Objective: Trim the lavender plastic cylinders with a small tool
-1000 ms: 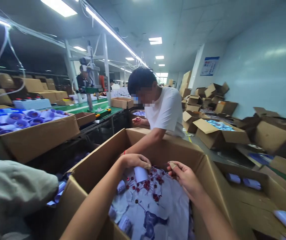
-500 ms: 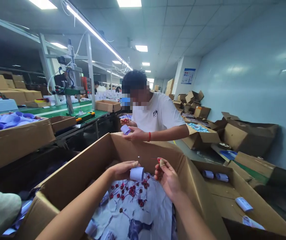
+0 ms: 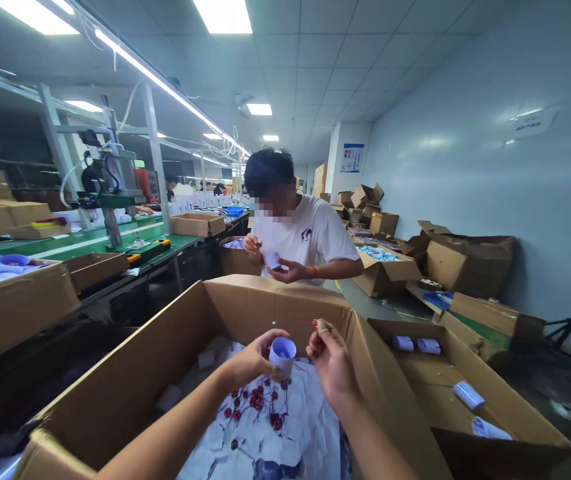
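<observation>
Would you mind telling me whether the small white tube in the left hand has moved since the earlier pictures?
Yes. The white tube in the left hand has risen off the printed sheet in the cardboard box, open end up now.

Small red piece pinched in right hand [image 3: 332, 357]: too small to identify. Big box [image 3: 245, 310]: near wall cut by bottom edge. Both forearms cut likewise. Poster [image 3: 352, 157] beyond box: text unreadable.

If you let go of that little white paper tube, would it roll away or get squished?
The paper tube in the left hand looks hollow and thin-walled, so it is probably very light and would likely dent if squeezed hard. Being round, it might roll on a hard floor, but the crumpled sheet in the box would probably stop it.
</observation>
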The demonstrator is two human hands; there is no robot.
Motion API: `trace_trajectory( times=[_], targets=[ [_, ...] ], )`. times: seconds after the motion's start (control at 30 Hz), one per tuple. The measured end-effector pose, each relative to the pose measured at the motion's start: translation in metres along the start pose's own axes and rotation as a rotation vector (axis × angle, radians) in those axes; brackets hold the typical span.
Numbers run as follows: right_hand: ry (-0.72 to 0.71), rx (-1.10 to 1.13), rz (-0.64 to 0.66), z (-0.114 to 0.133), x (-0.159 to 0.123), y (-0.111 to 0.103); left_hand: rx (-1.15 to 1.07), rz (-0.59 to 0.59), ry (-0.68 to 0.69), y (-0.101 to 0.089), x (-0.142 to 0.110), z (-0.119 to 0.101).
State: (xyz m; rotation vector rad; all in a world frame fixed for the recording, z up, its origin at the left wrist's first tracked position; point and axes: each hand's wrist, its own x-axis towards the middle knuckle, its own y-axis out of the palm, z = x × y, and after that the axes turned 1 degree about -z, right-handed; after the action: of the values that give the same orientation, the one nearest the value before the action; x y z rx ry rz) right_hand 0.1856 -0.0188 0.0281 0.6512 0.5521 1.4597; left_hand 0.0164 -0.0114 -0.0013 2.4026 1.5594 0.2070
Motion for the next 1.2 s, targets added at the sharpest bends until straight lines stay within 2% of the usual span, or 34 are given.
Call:
trace_trajectory(
  times=[0.13, 0.27, 0.37, 0.5, 0.73, 1.03, 1.2],
  targets=[
    [-0.171, -0.238, 0.057, 0.005, -0.002, -0.006, 0.214, -0.242, 0.156, -0.017, -0.003, -0.02],
    [-0.215, -0.448, 0.153, 0.002, -0.009, -0.007, 0.349, -0.325, 0.301, -0.019, -0.012, -0.035],
    [-0.232, -0.549, 0.247, -0.003, -0.014, -0.006, 0.383, -0.301, 0.342, -0.015, -0.013, -0.039],
    [-0.237, -0.631, 0.291, -0.007, -0.014, -0.006, 0.387, -0.245, 0.322, -0.009, -0.011, -0.035],
    [-0.248, -0.703, 0.293, -0.009, -0.01, -0.008, 0.386, -0.17, 0.317, -0.007, -0.01, -0.031],
    [-0.231, -0.799, 0.315, -0.009, -0.011, -0.008, 0.423, -0.178, 0.326, -0.006, -0.01, -0.029],
    [-0.323, -0.847, 0.221, -0.008, -0.011, -0.007, 0.451, -0.168, 0.347, -0.007, -0.009, -0.028]
  ],
)
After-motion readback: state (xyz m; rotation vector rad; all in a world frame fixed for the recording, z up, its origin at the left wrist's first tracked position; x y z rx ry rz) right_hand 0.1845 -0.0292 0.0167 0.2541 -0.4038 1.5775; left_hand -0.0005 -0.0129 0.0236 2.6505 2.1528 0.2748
